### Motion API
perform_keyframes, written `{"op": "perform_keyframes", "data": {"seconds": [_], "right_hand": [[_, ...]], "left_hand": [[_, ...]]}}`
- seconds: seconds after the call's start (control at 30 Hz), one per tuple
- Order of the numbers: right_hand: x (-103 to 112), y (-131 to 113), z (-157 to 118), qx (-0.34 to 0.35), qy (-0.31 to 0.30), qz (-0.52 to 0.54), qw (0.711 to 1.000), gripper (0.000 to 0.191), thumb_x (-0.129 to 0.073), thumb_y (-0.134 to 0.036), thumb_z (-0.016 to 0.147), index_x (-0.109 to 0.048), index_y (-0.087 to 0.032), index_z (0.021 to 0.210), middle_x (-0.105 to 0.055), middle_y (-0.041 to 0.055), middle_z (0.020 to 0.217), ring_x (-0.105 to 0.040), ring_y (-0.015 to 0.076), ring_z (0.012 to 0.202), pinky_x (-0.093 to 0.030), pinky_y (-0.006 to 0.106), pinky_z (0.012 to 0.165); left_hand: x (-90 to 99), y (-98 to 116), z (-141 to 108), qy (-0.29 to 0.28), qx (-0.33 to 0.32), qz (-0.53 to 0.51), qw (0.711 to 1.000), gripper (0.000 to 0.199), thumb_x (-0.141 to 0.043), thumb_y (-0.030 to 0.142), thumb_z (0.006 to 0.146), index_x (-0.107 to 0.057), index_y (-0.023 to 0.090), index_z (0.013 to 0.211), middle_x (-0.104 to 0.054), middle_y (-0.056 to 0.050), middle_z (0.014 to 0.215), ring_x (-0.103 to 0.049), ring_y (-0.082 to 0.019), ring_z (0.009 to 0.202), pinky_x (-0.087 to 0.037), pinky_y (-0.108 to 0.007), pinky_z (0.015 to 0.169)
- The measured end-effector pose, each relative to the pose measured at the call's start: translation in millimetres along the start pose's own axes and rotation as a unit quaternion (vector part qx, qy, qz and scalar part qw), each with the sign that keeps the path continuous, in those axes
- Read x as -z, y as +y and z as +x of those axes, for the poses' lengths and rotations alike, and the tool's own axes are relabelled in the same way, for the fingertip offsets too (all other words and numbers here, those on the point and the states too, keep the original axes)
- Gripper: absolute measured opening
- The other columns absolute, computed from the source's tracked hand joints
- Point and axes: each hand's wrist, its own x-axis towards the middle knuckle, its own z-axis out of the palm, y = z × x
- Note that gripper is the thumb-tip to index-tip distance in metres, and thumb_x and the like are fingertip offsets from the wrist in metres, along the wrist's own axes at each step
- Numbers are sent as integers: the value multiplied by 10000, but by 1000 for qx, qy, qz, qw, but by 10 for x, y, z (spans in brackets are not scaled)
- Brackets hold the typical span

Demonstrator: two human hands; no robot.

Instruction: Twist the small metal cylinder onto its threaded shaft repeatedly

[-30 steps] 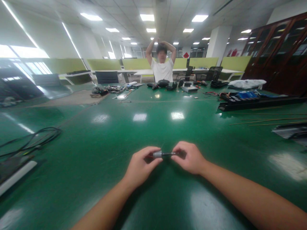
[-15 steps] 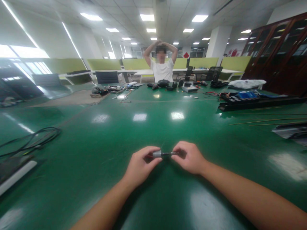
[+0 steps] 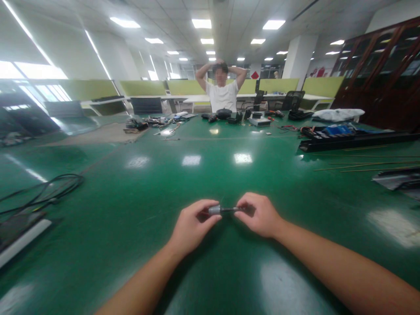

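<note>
Between my two hands, just above the green table (image 3: 157, 175), is a small silvery-grey cylinder (image 3: 215, 210) with a thin dark shaft (image 3: 229, 209) pointing right. My left hand (image 3: 195, 225) pinches the cylinder between thumb and fingers; a bit of reddish colour shows behind it inside the hand. The thumb and fingertips of my right hand (image 3: 259, 214) close on the far end of the shaft. What lies deeper inside the right hand is dark and too small to make out.
Black cables (image 3: 55, 192) and a white-edged device (image 3: 26, 243) lie at the left. A black rail (image 3: 348, 141), thin rods (image 3: 367, 166) and a white bag (image 3: 337, 115) are at the right. Electronics line the far edge, where a person in a white shirt (image 3: 223, 98) sits.
The person across the table has spread their raised arms a little wider, hands at the head. My hands and the cylinder look almost unmoved.
</note>
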Motion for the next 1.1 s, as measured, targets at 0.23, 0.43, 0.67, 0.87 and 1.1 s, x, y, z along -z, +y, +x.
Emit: {"op": "perform_keyframes", "data": {"seconds": [0.23,0.43,0.67,0.87,1.1], "right_hand": [[-2,9,11,-4,0,-3,1000,65,-726,-172,765,-671,-179,800,-649,17,758,-583,167,705,-431,279,661],[-8,25,15,-6,0,-5,1000,65,-727,-178,768,-675,-183,807,-652,12,759,-584,164,704,-432,276,657],[-13,41,18,0,-3,-5,1000,66,-723,-178,769,-664,-185,797,-650,8,746,-582,157,682,-427,270,642],[-15,21,8,-1,2,-6,1000,68,-725,-190,770,-661,-184,792,-653,14,758,-590,163,705,-440,279,668],[-19,6,19,0,-6,-1,1000,66,-717,-188,771,-656,-179,792,-658,20,760,-594,162,703,-446,276,666]], "left_hand": [[6,-38,16,-4,12,-7,1000,267,-743,293,784,-721,226,1042,-729,-33,1030,-682,-186,907,-558,-295,837],[15,-37,24,-8,20,-9,1000,273,-739,300,779,-723,224,1041,-729,-36,1029,-681,-193,912,-558,-301,829],[-5,-75,26,-15,38,-16,999,308,-740,336,775,-720,220,1060,-729,-50,1049,-684,-207,910,-547,-333,858],[40,-65,52,17,68,-41,997,317,-763,359,752,-725,213,1030,-730,-46,1005,-675,-205,875,-523,-319,831],[111,-232,179,136,194,-309,921,390,-761,397,769,-683,142,1053,-675,-43,888,-571,-105,672,-480,-198,609]]}}
